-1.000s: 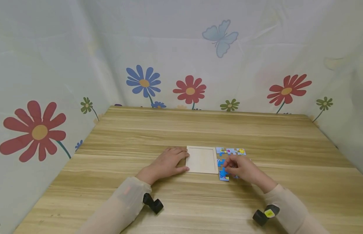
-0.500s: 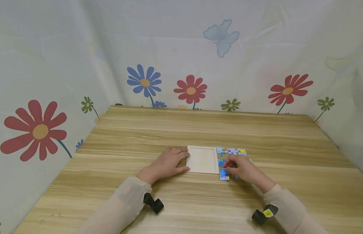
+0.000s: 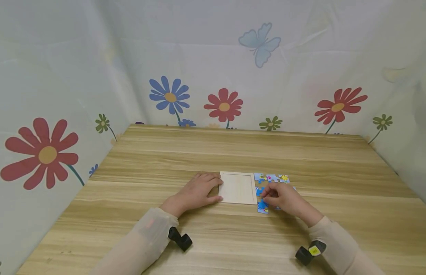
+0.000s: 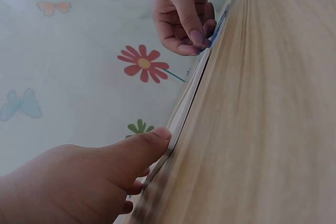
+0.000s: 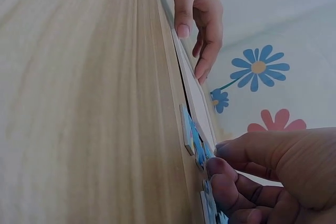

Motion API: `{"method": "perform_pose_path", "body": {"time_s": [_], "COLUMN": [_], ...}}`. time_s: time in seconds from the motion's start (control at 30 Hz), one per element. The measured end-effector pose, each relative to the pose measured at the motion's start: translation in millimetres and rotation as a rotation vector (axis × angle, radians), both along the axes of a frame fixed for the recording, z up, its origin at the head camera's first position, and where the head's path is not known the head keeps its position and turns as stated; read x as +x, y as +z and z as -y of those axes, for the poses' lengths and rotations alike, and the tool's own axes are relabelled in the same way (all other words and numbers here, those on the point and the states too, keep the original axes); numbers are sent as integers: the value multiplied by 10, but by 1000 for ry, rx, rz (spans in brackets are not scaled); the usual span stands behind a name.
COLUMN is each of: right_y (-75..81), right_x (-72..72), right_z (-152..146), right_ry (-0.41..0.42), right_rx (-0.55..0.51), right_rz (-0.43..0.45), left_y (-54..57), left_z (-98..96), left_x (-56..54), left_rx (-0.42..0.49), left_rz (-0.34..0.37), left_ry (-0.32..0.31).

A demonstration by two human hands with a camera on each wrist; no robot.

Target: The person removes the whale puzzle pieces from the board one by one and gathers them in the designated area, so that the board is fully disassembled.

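A shallow wooden puzzle tray lies flat, its recess bare. At its left edge rests my left hand, fingers nearly straight and thumb on the near corner. Several blue picture puzzle pieces lie just right of the tray, partly covered by my right hand. That hand's thumb and forefinger pinch a blue puzzle piece at the near left of the group. In the right wrist view, the curled fingers hide part of the pieces.
The wood-grain table stretches around the tray. A white curtain printed with flowers and a butterfly hangs behind it and at both sides. Each wrist carries a black camera mount.
The near-left puzzle piece under my right fingertips has shifted slightly toward me. My left hand and the tray stay in place.
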State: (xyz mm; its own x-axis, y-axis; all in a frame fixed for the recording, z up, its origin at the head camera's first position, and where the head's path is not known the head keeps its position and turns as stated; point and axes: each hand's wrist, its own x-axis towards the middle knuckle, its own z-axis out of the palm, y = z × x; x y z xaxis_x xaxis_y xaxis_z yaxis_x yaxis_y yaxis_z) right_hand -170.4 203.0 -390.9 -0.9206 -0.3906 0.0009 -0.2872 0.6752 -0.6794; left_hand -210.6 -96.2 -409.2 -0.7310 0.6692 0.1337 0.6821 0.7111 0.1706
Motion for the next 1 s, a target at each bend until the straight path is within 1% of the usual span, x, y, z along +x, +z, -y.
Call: {"method": "perform_pose_path", "body": {"time_s": [0.23,0.4,0.6,0.73,0.8,0.87,1.0], "right_y": [22,45,68,106,125,145,199], "right_x": [-13,-26,-55,-87,-102,-116,-133], "right_z": [-5,-6,5,-4,-9,-12,-18], "right_ry": [0,-5,26,25,17,5,-5], "right_rx": [1,9,-13,-27,-21,-3,-16], "right_rz": [-1,-3,-29,-41,-45,-44,-24], "left_y": [-2,0,3,34,53,75,128], "left_z": [4,8,20,17,14,12,7], "left_x": [-6,3,20,9,4,2,6], "left_rx": [-9,-25,-54,-61,-56,-49,-48], "left_rz": [0,-26,-62,-97,-103,-112,-132], "left_ry": [2,-5,-10,-13,-14,-17,-16]}}
